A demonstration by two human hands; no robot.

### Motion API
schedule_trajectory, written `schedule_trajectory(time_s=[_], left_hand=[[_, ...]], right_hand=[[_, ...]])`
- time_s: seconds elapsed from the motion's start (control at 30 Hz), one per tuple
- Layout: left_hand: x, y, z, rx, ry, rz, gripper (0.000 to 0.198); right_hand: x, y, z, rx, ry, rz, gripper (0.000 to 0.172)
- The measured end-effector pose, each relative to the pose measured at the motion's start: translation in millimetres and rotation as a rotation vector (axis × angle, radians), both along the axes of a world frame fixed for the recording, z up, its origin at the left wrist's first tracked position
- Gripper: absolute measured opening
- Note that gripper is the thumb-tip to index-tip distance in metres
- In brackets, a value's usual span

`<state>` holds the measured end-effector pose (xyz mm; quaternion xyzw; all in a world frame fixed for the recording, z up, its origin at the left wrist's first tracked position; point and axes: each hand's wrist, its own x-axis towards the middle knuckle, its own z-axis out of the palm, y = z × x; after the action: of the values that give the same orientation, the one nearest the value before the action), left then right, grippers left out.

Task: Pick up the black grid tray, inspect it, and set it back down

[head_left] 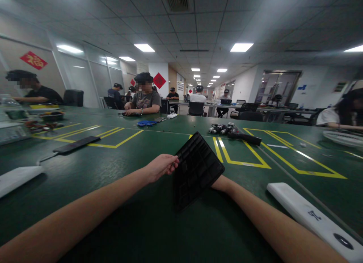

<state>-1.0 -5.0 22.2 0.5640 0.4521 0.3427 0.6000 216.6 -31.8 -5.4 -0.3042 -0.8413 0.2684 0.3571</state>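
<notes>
1. Between your two hands, the black tray (198, 168) tilts steeply over the tabletop (147, 221); whether its lower corner touches is unclear.
2. Support it firmly from behind with your right hand (220, 182), so it won't twist.
3. Your left hand's (159, 169) fingers (172, 164) are curled closed at its left edge; what they pinch can't be told.
4. Your right fingers are hidden behind it.
5. Beyond lie bundled cables (219, 129).

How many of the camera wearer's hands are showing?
2: the left hand is at the black tray's left edge; the right hand is behind it, mostly hidden.
</notes>
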Motion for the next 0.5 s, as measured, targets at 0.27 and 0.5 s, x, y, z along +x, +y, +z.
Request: schedule_trajectory(time_s=[0.27, 0.5], left_hand=[[-2.4, -2.9, 4.0, -0.028, -0.005, -0.109, 0.024], [2.5, -5.1, 0.1, -0.027, -0.106, -0.174, 0.024]], right_hand=[[0.5, -1.2, 1.9, 0.075, -0.029, 0.059, 0.042], [-1.1, -1.7, 2.8, 0.043, -0.034, 0.035, 0.044]])
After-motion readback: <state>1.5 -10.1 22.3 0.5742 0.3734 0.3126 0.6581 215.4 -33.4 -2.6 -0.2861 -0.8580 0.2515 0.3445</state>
